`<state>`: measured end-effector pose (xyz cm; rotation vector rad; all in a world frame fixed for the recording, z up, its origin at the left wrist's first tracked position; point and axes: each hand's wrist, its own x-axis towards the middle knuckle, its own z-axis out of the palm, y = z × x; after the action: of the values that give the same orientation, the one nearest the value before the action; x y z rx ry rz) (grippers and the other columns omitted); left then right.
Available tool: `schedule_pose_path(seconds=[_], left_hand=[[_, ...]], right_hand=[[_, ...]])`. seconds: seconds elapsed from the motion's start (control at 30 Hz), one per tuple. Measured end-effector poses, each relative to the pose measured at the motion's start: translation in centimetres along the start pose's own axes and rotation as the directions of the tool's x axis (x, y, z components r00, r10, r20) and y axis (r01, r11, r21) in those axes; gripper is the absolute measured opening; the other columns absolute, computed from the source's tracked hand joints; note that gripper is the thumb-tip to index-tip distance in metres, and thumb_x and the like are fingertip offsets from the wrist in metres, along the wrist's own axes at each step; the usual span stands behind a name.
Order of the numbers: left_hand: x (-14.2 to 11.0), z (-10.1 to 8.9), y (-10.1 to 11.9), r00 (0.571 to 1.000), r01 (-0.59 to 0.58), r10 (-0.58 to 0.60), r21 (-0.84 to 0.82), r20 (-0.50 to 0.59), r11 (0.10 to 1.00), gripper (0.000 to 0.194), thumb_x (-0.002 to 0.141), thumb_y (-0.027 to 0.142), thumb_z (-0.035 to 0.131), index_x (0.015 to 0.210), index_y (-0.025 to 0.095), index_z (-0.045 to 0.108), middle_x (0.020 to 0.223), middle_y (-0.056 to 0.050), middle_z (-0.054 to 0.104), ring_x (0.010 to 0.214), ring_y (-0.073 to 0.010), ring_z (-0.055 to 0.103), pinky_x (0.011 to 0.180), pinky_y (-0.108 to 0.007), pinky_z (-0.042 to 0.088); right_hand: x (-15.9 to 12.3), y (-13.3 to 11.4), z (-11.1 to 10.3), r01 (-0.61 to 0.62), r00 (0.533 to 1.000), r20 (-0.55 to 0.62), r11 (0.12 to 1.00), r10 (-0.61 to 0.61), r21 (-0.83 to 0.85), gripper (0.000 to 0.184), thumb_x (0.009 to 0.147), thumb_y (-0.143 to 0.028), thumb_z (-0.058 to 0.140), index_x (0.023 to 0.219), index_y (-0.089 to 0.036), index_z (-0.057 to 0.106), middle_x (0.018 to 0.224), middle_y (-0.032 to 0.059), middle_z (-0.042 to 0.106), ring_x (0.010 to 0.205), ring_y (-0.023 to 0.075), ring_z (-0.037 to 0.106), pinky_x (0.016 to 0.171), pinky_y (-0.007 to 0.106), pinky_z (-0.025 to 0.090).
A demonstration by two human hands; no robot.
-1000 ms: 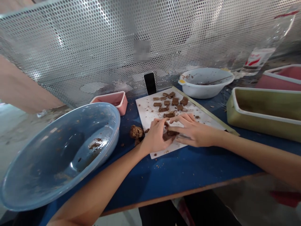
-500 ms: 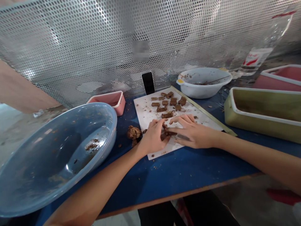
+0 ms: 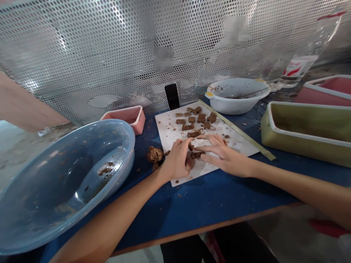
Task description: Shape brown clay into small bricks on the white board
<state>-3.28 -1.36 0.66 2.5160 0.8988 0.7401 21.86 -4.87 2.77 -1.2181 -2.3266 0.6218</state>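
My left hand [image 3: 178,159] rests over the near part of a white board [image 3: 236,140], its fingers bent and its thumb apart from them. Its fingertips are beside a small brown clay lump [image 3: 190,147]; whether they touch it is unclear. Facing it, my right hand [image 3: 226,155] has its fingers spread, with fingertips at a short clay piece [image 3: 196,155] lying between the hands. Farther up the board lie several shaped clay pieces [image 3: 201,118], the nearest being a bone-like clay bar [image 3: 194,133]. A rough clay mass [image 3: 155,154] sits left of my left hand.
A big blue basin [image 3: 124,137] stands left on the blue table [image 3: 219,197], with a pink box [image 3: 140,120] behind. A phone [image 3: 172,96] leans against the perforated metal panel [image 3: 115,58]. At right are a white bowl [image 3: 233,106], an olive planter [image 3: 304,146] and a plastic bottle [image 3: 298,67].
My left thumb has drawn back toward me, away from the clay piece. My right hand has shifted slightly, and more of the clay between the hands shows.
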Motion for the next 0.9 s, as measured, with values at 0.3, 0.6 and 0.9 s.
schedule_pose_path(seconds=[0.3,0.6,0.9], left_hand=[[-0.3,0.4,0.0,0.983,0.081,-0.075,0.031,-0.168,0.996,0.074,0.077,0.003,0.051,0.149,0.017,0.050,0.104,-0.010,0.068,0.113,-0.0320,0.062,0.099,-0.050,0.057],[-0.8,0.9,0.0,0.961,0.056,-0.033,0.077,-0.276,0.995,0.063,0.079,0.000,0.046,0.138,0.018,0.059,0.099,-0.008,0.076,0.108,-0.0290,0.073,0.096,-0.047,0.061],[-0.7,1.0,0.1,0.967,0.076,-0.064,0.040,-0.246,0.996,0.064,0.080,0.002,0.047,0.140,0.020,0.059,0.107,-0.009,0.074,0.108,-0.0286,0.076,0.091,-0.044,0.063]], right_hand=[[0.3,0.0,0.0,-0.064,0.997,0.063,0.983,0.054,0.174,0.057,0.109,-0.071,0.042,0.119,-0.030,0.080,0.170,0.0077,0.041,0.164,0.0393,0.031,0.129,0.061,0.041],[0.2,-0.2,0.1,-0.083,0.993,0.087,0.990,0.073,0.113,0.062,0.109,-0.074,0.039,0.111,-0.028,0.081,0.170,0.0087,0.041,0.165,0.0398,0.027,0.133,0.064,0.036],[0.2,0.0,0.3,-0.017,0.996,0.090,0.998,0.011,0.068,0.055,0.112,-0.065,0.040,0.132,-0.033,0.079,0.169,0.0109,0.043,0.164,0.0410,0.030,0.130,0.067,0.039]])
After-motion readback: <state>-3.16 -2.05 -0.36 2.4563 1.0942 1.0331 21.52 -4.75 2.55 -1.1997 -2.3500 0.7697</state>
